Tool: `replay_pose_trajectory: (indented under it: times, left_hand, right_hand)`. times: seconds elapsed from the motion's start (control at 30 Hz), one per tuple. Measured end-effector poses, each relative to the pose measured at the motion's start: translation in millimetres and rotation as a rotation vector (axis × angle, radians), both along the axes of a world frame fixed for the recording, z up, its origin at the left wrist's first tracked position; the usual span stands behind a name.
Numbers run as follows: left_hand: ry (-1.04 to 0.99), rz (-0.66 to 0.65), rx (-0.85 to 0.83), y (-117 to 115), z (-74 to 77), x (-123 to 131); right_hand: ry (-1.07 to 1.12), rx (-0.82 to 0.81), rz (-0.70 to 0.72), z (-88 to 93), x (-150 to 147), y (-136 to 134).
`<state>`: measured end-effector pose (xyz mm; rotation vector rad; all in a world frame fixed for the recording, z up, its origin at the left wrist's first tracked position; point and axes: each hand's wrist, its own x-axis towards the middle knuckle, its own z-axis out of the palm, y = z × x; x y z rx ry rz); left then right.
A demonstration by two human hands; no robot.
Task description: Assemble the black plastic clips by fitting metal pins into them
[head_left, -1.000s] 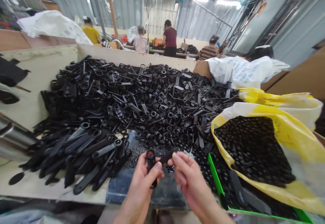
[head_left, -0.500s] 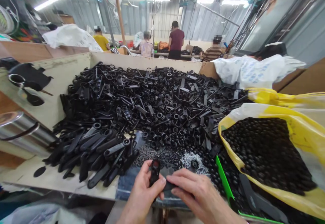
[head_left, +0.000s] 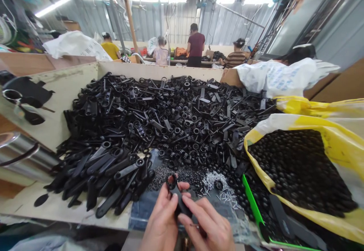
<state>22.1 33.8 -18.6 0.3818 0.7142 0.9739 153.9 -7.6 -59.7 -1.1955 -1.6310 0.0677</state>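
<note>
**Head view.** The left hand (head_left: 160, 220) is closed on a black plastic lever (head_left: 179, 200), its ring end standing above the fingers. The right hand (head_left: 206, 226) is curled with its fingers against the lever's shank; whether it also grips the lever cannot be determined. Both hands are over a blue cloth (head_left: 140, 215) at the near edge of a wooden-walled bin (head_left: 159, 67). Just beyond them lies a scatter of small metal pins (head_left: 218, 184). A large heap of black plastic parts (head_left: 159, 122) fills the bin, with long black levers (head_left: 113, 175) on its left side. To the right, a yellow-and-white sack (head_left: 284, 124) holds black round beads (head_left: 298, 171), beside a green tray rim (head_left: 253, 205). Co-workers (head_left: 196, 44) stand and sit at a far bench.
</note>
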Motion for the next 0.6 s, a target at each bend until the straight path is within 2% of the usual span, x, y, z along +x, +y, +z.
replay_pose_trajectory:
  times: [0.1,0.37,0.6]
  left_hand:
    - [0.002,0.018,-0.003,-1,-0.8,3]
    - [-0.013,0.031,-0.043,-3,-1.5,7]
    - [0.009,0.040,-0.027,-11,-13.5,14]
  right_hand:
    - [-0.031,-0.019,-0.033,-4.3,-4,-4]
    - [-0.075,0.033,-0.102,-1.8,-4,-5]
    - [-0.209,0.085,-0.217,-3.5,-7,-3]
